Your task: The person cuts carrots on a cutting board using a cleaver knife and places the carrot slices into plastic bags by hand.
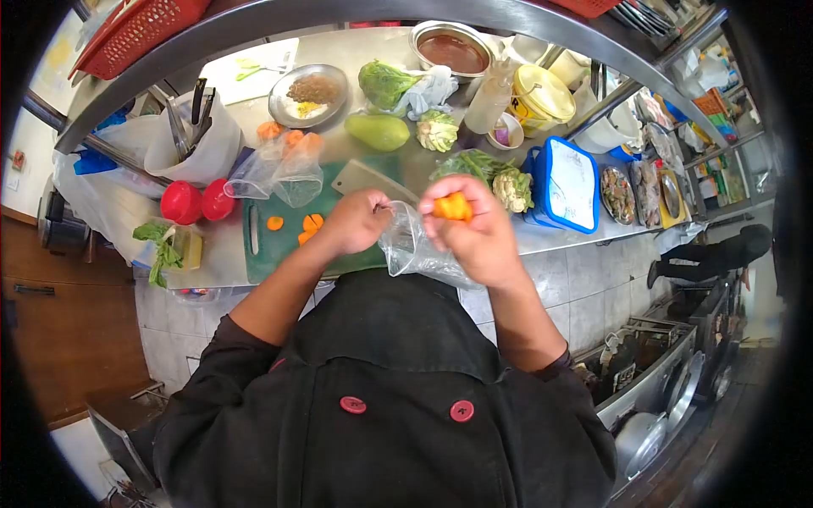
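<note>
My left hand (360, 222) pinches the rim of a clear plastic bag (411, 245), which hangs over the front edge of the counter. Carrot slices (453, 207) are gripped in the fingers of my right hand (478, 233), just right of the bag's mouth. Below and left lies a green cutting board (269, 245) with several more carrot pieces (312, 224) on it. A wide-bladed knife (373, 180) rests across the board's far right part; its handle is not visible. Another clear bag (288, 173) with carrots inside sits at the board's far edge.
A green gourd-like vegetable (377, 132), cauliflower (512, 188) and a blue-rimmed container (567, 186) stand beyond my hands. A metal plate (307, 95) and a bowl of red-brown sauce (453, 52) are farther back. A metal shelf rail (406, 12) crosses overhead. Another person's legs (711, 254) show at right.
</note>
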`<state>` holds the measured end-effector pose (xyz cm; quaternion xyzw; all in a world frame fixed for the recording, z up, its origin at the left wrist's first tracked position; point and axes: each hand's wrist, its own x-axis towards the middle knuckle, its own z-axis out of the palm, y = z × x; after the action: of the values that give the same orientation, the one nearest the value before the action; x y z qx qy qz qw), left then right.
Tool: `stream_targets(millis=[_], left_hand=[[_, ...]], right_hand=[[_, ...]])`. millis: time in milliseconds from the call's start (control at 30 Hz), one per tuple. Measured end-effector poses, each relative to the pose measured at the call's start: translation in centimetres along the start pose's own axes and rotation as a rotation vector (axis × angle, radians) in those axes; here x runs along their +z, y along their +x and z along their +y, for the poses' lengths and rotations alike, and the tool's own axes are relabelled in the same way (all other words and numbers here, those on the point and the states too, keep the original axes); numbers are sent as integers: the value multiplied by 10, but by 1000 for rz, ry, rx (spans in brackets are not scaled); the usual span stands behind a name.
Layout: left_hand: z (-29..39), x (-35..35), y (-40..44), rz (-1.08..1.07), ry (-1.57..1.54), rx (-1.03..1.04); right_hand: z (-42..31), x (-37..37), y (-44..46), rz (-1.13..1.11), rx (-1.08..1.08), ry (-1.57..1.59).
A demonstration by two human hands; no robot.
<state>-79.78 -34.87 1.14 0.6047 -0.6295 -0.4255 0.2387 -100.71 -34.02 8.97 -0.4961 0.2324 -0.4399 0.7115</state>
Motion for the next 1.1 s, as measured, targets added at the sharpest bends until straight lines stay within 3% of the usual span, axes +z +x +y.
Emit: stream_targets(millis=[67,133,167,233,267,300,333,367,433,567,800,967,1033,1100], left_hand=[[-5,7,1,13,-1,17],[-12,13,4,64,-20,475],[-10,15,3,74,-21,471],[-6,17,3,42,-281,309],[-13,17,4,56,-285,307],[-25,20,7,-32,-426,83],[-26,18,6,-122,-567,-145],[-28,18,3,-110,-575,-150],[-26,15,-3,-106,-549,-228],[-22,17,-6,-70,-463,-217],[-16,16,0,-27,-451,-173],[8,-2,9,20,-331,-82],[27,-20,11,9,-373,9],[41,-35,12,10,-440,93]], right_hand=[[9,17,5,-28,-21,-124],[26,20,13,-139,-262,-632],[34,19,16,-150,-261,-631],[50,12,24,-111,-355,-1014],[57,9,25,-77,-331,-975],[61,4,24,-94,-331,-976],[64,0,23,-104,-211,-1026],[68,-4,21,-112,-89,-1073],[76,-11,18,-139,-58,-1140],[70,-10,16,-211,22,-1355],[51,-5,21,-271,68,-1462],[29,2,27,-137,39,-1546],[26,-7,33,-93,-60,-1511],[13,-4,40,97,-248,-1518]])
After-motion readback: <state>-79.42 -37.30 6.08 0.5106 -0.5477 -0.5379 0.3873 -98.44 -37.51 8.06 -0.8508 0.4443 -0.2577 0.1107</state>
